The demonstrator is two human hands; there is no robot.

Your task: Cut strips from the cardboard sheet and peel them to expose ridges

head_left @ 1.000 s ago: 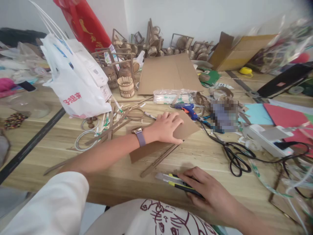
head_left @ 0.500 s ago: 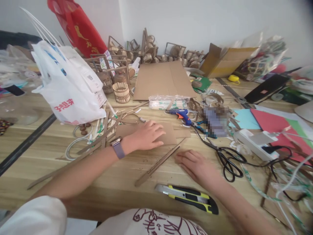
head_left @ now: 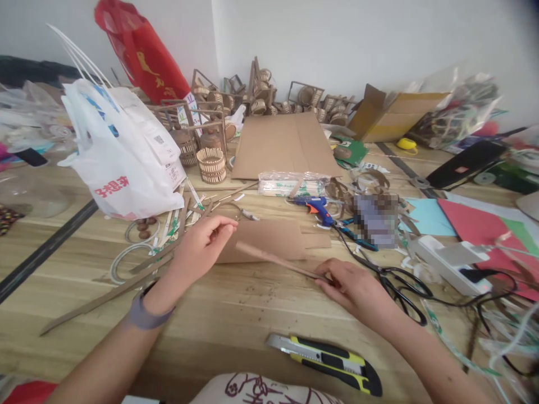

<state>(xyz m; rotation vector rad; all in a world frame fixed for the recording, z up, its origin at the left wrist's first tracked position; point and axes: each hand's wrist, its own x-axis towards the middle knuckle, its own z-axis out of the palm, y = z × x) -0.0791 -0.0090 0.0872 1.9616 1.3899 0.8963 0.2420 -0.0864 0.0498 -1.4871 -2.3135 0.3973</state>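
Observation:
My right hand pinches one end of a thin brown strip, which slants up to the left above the table. Whether the strip is wood or cardboard, I cannot tell. My left hand is raised by the left end of a flat cardboard piece, its fingers curled in against the thumb. Anything between those fingers is hidden. Closer to me, a yellow and black utility knife lies with its blade out. Small dark crumbs dot the wood between the hands.
Black scissors and a blue glue gun lie to the right, beside a white power strip. A white plastic bag stands at left near a small woven basket. A large cardboard sheet lies farther back.
My right hand has picked up the brown strip that lay on the table. My left hand has come off the cardboard piece, moved left and curled its fingers.

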